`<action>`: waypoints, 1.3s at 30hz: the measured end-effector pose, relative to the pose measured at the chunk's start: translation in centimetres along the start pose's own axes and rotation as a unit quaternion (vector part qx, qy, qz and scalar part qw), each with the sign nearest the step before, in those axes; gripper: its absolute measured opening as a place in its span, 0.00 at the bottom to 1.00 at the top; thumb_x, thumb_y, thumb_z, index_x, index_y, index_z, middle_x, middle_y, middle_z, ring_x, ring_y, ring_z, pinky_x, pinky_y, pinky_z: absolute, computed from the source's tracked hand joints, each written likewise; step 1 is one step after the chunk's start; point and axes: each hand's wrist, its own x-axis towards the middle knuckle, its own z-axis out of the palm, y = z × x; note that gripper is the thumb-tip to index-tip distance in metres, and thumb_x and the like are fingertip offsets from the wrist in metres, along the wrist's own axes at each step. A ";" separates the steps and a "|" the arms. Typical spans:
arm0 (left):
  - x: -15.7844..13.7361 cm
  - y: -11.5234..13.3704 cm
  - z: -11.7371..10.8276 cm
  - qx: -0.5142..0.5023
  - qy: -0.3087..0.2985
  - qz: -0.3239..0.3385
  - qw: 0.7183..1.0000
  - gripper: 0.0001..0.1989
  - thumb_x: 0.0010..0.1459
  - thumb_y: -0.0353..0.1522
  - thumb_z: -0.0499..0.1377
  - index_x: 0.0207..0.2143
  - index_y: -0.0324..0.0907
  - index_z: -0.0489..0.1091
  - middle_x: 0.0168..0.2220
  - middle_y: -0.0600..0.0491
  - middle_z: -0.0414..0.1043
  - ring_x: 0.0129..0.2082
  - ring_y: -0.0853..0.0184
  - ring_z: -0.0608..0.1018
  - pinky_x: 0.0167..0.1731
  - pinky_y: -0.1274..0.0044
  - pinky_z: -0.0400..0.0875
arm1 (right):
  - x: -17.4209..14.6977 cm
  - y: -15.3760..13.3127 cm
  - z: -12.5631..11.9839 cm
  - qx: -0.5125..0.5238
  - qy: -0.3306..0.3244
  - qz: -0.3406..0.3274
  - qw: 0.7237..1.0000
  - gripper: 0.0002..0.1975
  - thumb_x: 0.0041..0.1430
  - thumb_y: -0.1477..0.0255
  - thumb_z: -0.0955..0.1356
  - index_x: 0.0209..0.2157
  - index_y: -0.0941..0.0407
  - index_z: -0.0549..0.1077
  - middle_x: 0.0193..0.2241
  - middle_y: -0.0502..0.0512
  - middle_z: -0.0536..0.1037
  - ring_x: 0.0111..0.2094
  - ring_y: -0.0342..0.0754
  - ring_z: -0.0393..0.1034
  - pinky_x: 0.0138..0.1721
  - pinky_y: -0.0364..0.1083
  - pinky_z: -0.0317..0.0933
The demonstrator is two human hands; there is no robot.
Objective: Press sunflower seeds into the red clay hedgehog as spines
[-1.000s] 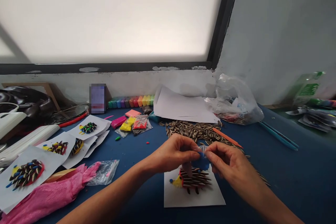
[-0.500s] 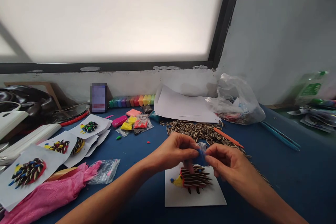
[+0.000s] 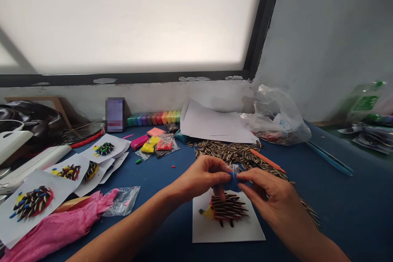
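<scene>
A small clear bag of blue modelling clay (image 3: 235, 181) is held up between both hands. My left hand (image 3: 205, 177) pinches its left side between thumb and fingers. On the other side, the thumb and fingertips of my right hand (image 3: 265, 190) are closed on the blue clay. Just beneath lies a white card (image 3: 208, 231) bearing a hedgehog picture (image 3: 230, 208). Its spines are striped sunflower seeds set in red clay, with a yellow clay snout and a blue nose. The hands hang over the card's upper edge and hide part of it.
Loose sunflower seeds (image 3: 227, 151) spread behind my hands, with an orange stick (image 3: 267, 161) on them. White paper (image 3: 215, 125) and a plastic bag (image 3: 282, 125) stand behind. Finished hedgehog cards (image 3: 66, 184), a pink cloth (image 3: 64, 225) and clay packets (image 3: 150, 144) lie left. Blue tweezers (image 3: 330, 159) are at right.
My right hand has shifted slightly left, its fingers now closer to my left hand over the blue clay. The left hand stays nearly in place. The card has not moved.
</scene>
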 end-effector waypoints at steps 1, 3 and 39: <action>0.0 -0.1 0.0 -0.002 0.004 0.000 1.000 0.13 0.52 0.37 0.64 0.34 0.35 0.73 0.28 0.52 0.73 0.18 0.74 0.75 0.20 0.82 0.65 | 0.0 0.1 0.0 -0.007 -0.001 0.007 1.000 0.05 0.61 0.69 0.66 0.34 0.50 0.75 0.31 0.51 0.78 0.29 0.49 0.73 0.30 0.47 0.66; 0.1 -0.1 0.1 -0.004 0.010 0.001 1.000 0.13 0.52 0.37 0.65 0.33 0.34 0.73 0.28 0.52 0.73 0.18 0.74 0.75 0.20 0.82 0.65 | -0.1 0.2 0.1 -0.020 -0.009 0.015 1.000 0.05 0.62 0.69 0.65 0.33 0.50 0.74 0.30 0.51 0.77 0.28 0.48 0.72 0.29 0.47 0.65; 0.7 0.5 -1.4 0.126 0.139 -0.010 0.982 0.13 0.53 0.33 0.60 0.41 0.37 0.69 0.27 0.56 0.69 0.21 0.73 0.70 0.23 0.80 0.68 | 0.7 -0.6 -1.4 0.386 0.049 0.227 0.893 0.18 0.49 0.54 0.73 0.31 0.55 0.74 0.19 0.48 0.69 0.19 0.40 0.58 0.19 0.42 0.56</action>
